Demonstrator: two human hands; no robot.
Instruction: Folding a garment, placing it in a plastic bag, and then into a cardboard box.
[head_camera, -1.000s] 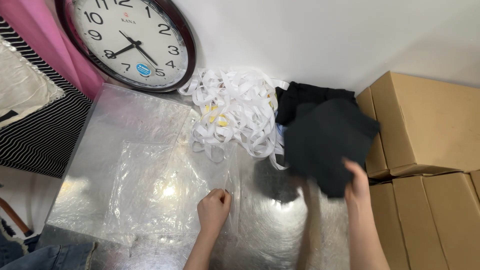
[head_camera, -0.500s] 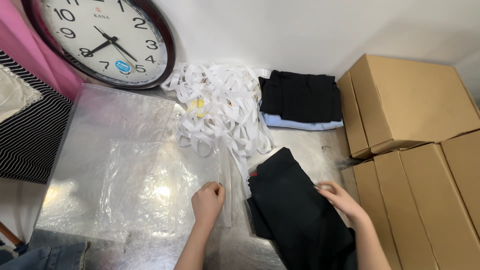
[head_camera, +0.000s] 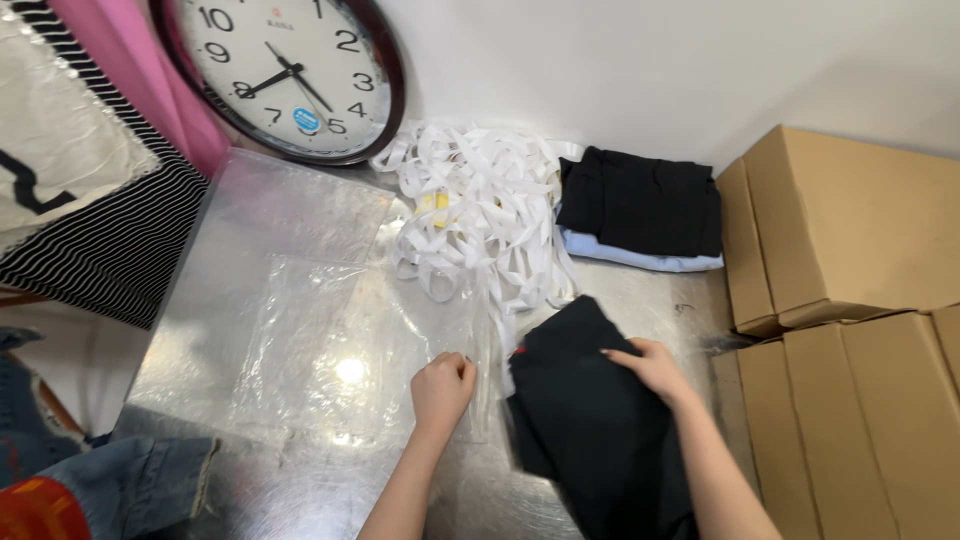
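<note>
While we are bagging: left hand (head_camera: 441, 388) is pinching the clear bag (head_camera: 340, 345) mouth.
Right hand (head_camera: 655, 368): is gripping the black garment (head_camera: 590, 430).
Next, we judge: sliding it inside.

Bare forearms — no sleeves, no rings.
</note>
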